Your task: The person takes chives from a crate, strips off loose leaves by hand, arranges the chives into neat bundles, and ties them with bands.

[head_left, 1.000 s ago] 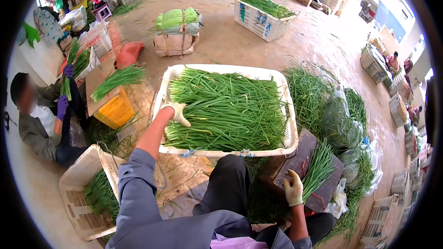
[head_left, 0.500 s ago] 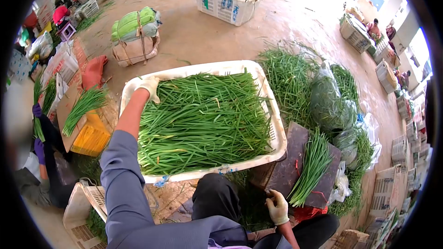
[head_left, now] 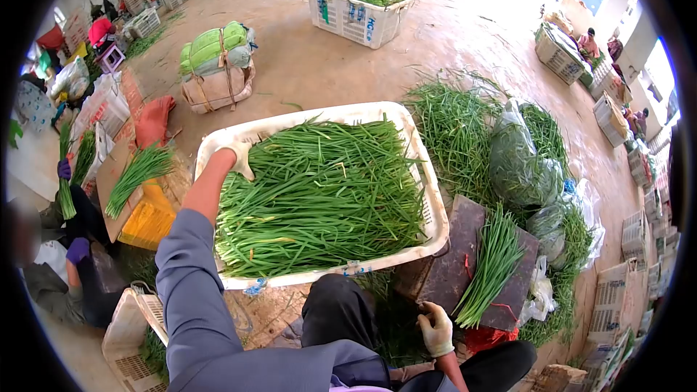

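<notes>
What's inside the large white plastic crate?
The crate holds long, thin green stalks, mostly lying crosswise, paler ends to the left. The pale-gloved left hand covers a little near its far left corner. The stalks hide its floor, so anything beneath them can't be seen.

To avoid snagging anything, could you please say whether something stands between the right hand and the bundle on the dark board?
Nothing visible stands between the right hand and the green bundle, whose pale ends lie close beside it on the dark board.

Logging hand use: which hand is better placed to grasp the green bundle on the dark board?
Right hand, probably: it is just beside the bundle, while the left hand is at the crate.
</notes>
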`<action>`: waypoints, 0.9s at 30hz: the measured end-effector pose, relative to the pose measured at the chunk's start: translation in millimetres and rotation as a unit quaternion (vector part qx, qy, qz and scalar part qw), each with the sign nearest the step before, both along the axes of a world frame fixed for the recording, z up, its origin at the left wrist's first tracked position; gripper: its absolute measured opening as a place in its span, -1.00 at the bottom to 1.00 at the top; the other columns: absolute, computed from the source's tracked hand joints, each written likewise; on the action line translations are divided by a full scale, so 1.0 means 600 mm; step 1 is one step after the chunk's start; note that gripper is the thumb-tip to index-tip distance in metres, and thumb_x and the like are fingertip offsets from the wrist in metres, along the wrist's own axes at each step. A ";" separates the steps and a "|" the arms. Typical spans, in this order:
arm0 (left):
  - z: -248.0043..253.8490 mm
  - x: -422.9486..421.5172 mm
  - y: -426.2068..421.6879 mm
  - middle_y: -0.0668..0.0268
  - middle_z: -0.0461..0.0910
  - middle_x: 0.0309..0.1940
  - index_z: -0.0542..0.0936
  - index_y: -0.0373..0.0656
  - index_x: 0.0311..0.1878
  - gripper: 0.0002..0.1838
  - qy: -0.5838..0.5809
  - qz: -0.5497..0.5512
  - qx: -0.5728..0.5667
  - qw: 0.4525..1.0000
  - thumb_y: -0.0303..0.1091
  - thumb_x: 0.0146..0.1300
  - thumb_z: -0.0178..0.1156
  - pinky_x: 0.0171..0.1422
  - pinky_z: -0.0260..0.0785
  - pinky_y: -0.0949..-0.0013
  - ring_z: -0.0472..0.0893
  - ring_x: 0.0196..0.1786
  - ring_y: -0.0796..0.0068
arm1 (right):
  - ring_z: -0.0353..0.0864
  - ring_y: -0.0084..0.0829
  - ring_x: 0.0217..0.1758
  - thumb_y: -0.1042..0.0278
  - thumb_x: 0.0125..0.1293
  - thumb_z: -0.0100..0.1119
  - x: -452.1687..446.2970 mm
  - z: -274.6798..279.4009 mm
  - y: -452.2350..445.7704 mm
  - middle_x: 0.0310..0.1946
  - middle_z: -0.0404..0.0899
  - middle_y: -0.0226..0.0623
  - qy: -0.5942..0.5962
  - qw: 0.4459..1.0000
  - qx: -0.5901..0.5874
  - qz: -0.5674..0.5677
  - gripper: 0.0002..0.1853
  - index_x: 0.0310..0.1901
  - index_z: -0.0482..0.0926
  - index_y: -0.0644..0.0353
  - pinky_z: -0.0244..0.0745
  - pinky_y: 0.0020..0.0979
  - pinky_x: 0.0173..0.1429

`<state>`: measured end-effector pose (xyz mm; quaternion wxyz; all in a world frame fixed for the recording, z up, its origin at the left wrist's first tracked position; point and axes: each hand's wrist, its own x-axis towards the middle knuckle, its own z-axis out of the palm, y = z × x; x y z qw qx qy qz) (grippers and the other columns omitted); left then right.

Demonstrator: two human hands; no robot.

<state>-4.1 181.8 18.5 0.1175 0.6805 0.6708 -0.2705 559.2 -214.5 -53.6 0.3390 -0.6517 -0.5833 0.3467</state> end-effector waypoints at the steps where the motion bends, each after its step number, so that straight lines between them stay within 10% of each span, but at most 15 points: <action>1: -0.004 -0.009 -0.006 -0.02 0.53 0.25 0.40 -0.25 0.39 0.19 -0.083 0.020 -0.004 0.996 0.11 -0.38 0.65 0.37 0.39 0.20 0.53 0.30 0.10 | 0.65 -0.51 -0.41 0.66 0.16 0.29 -0.001 -0.004 0.003 -0.14 0.69 -0.25 0.003 1.000 0.001 -0.003 -0.60 0.07 0.58 0.25 0.53 -0.51 -0.27; 9: 0.074 0.046 -0.134 -0.06 0.67 -0.01 0.25 -0.28 0.41 0.08 -0.038 0.042 0.064 0.996 -0.08 -0.19 0.56 0.18 0.52 0.18 0.65 0.11 0.04 | 0.65 -0.53 -0.40 0.66 0.20 0.27 -0.020 0.024 0.020 -0.16 0.69 -0.25 0.057 0.998 0.006 0.000 -0.63 0.07 0.58 0.27 0.56 -0.50 -0.29; 14: 0.140 0.084 -0.249 0.01 0.69 0.02 0.15 -0.25 0.52 -0.29 0.011 0.090 0.163 0.982 -0.36 0.28 -0.03 0.65 -0.23 0.04 0.68 0.13 0.16 | 0.66 -0.58 -0.25 0.58 0.27 0.27 -0.045 0.082 0.088 -0.14 0.70 -0.27 0.087 0.995 -0.002 0.039 -0.64 0.11 0.57 0.28 0.58 -0.51 -0.17; 18: 0.174 0.122 -0.297 -0.06 0.70 -0.14 0.42 -0.28 0.18 -0.29 -0.112 0.204 0.163 0.959 -0.20 -0.06 0.39 0.10 0.56 0.14 0.70 0.01 0.00 | 0.66 -0.53 -0.16 0.25 0.38 0.23 -0.213 0.226 0.215 -0.15 0.71 -0.24 0.176 0.965 -0.115 0.158 -0.64 0.03 0.62 0.39 0.57 -0.44 0.00; 20: 0.160 0.134 -0.308 -0.06 0.70 -0.14 0.43 -0.29 0.16 -0.25 -0.166 0.222 0.169 0.946 -0.13 -0.12 0.44 0.11 0.56 0.15 0.71 -0.02 0.02 | 0.65 -0.22 0.08 0.04 0.42 0.24 -0.311 0.217 0.267 0.09 0.59 0.01 0.397 0.839 -0.287 0.236 -0.36 0.30 0.38 0.41 0.55 -0.24 0.20; 23: 0.181 0.193 -0.345 -0.08 0.68 -0.09 0.38 -0.35 0.20 -0.11 -0.260 0.276 0.132 0.916 -0.04 -0.17 0.49 0.15 0.55 0.16 0.70 0.00 0.04 | 0.44 0.06 0.36 -0.16 0.35 0.27 -0.449 0.183 0.333 0.34 0.36 0.20 0.390 0.809 -0.387 0.209 -0.15 0.40 0.22 0.34 0.34 -0.04 0.44; 27: 0.114 0.285 -0.396 -0.16 0.66 -0.10 0.20 -0.47 0.34 0.06 -0.260 0.179 0.202 0.927 0.05 -0.10 0.43 0.09 0.55 0.10 0.69 -0.02 -0.06 | 0.65 -0.42 -0.21 0.11 0.23 0.42 -0.504 0.156 0.360 -0.20 0.71 -0.27 0.484 0.819 -0.291 0.103 -0.61 -0.08 0.68 0.26 0.53 -0.31 -0.08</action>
